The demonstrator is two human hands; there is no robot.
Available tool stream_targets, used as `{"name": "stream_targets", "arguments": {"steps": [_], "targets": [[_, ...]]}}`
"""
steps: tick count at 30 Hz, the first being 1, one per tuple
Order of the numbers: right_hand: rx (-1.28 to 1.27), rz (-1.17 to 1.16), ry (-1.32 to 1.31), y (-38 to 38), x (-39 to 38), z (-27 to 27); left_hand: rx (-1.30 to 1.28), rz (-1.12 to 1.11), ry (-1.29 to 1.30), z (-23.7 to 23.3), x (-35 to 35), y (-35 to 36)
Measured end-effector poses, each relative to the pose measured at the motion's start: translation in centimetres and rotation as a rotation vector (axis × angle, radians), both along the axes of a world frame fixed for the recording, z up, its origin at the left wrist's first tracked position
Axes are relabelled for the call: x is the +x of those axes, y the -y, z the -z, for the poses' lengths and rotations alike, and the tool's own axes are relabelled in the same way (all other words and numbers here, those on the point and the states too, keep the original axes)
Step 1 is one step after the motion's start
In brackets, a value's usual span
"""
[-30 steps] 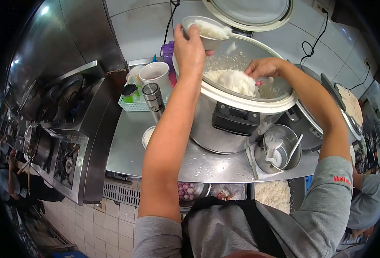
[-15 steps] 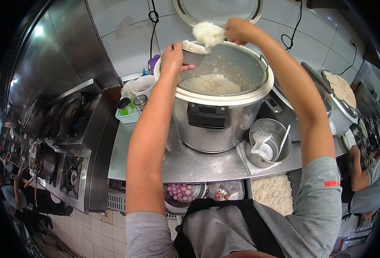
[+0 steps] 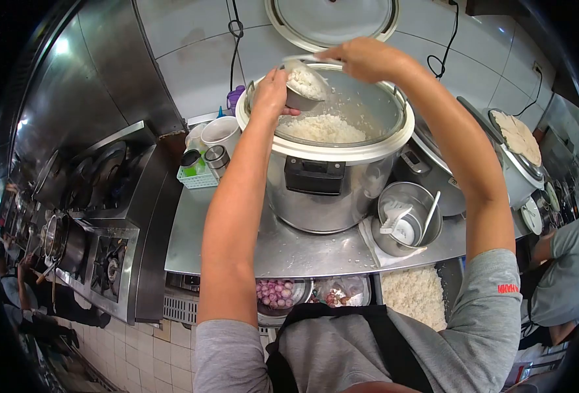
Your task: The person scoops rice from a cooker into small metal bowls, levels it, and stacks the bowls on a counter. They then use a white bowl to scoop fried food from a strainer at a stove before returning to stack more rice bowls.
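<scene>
My left hand point(image 3: 271, 95) grips a small metal bowl point(image 3: 304, 103), tilted over the left side of a big rice cooker point(image 3: 342, 156). White rice point(image 3: 306, 83) fills this bowl. Closed around the handle of a pale rice paddle point(image 3: 302, 58), my right hand point(image 3: 366, 57) is above the cooker's far rim. The paddle's blade is at the bowl's upper edge, blurred and partly hidden. Inside the cooker, more cooked rice point(image 3: 325, 128) lies at the bottom, with grains stuck to the inner wall.
The cooker's raised lid point(image 3: 334, 23) is behind it. On the steel counter point(image 3: 283, 252), a metal pot point(image 3: 404, 245) holds white utensils, and a basket point(image 3: 199, 179) holds jars. Below are a rice tray point(image 3: 414, 298) and shallots point(image 3: 275, 293). A co-worker point(image 3: 564, 281) stands at right.
The clump of rice on the paddle is now off it and in the bowl. My right hand has come slightly left, and the bowl has shifted slightly right and down, tilting more.
</scene>
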State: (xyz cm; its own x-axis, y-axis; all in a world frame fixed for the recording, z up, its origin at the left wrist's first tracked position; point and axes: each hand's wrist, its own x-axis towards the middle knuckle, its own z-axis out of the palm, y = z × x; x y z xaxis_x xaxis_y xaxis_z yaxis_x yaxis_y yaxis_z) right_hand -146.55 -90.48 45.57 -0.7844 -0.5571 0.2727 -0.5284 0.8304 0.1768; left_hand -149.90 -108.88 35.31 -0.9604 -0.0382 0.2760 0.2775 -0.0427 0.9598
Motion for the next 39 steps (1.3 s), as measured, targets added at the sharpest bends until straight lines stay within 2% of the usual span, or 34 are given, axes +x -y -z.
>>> {"name": "stream_targets", "arguments": {"steps": [2, 5, 9, 12, 15, 18, 21, 24, 26, 28, 30, 32, 34, 37, 39], "targets": [[0.022, -0.048, 0.026, -0.1, 0.2, 2.0, 0.026, 0.036, 0.010, 0.2, -0.3, 0.3], [0.021, 0.010, -0.032, 0.4, 0.7, 4.1, 0.072, 0.034, 0.077, 0.0, 0.2, 0.6], [-0.036, 0.009, -0.055, -0.9, 0.1, 3.5, 0.122, 0.069, 0.140, -0.4, 0.6, 0.6], [-0.163, -0.092, -0.172, -2.1, 1.0, 3.6, 0.189, 0.047, 0.168, -0.5, 0.2, 0.6], [-0.125, -0.086, -0.166, -1.4, 2.0, 4.9, 0.179, 0.056, 0.161, -0.7, 0.3, 0.7], [-0.181, -0.121, -0.291, -1.2, -0.6, 7.4, 0.170, 0.097, 0.124, -0.5, 0.2, 1.0], [-0.149, -0.214, -0.199, -1.8, -2.0, 6.4, 0.218, 0.060, 0.091, -0.4, 0.3, 1.2], [-0.503, -0.284, -0.148, -3.3, -4.4, 4.7, 0.283, 0.000, 0.055, -0.3, 0.1, 0.9], [-0.334, 0.097, -0.023, -4.0, -7.6, 4.3, 0.298, -0.018, -0.023, 0.0, -0.3, 1.0], [0.106, 0.044, 0.121, -4.4, -12.3, 6.9, 0.294, -0.037, -0.110, -0.1, 0.0, 1.1], [0.192, 0.174, 0.474, -1.0, -13.2, 9.6, 0.286, -0.055, -0.175, -0.1, 0.2, 1.1], [0.527, -0.026, 0.407, 2.9, -12.0, 11.9, 0.280, -0.068, -0.218, -0.2, 0.1, 1.1], [0.495, -0.262, 0.460, 5.1, -10.7, 14.1, 0.283, -0.082, -0.207, -0.2, 0.0, 1.1], [0.633, -0.231, 0.608, 6.0, -9.5, 14.1, 0.282, -0.073, -0.218, -0.3, 0.2, 1.3], [0.459, -0.212, 0.783, 4.3, -8.8, 12.7, 0.287, -0.067, -0.233, -0.2, -0.1, 1.4]]}}
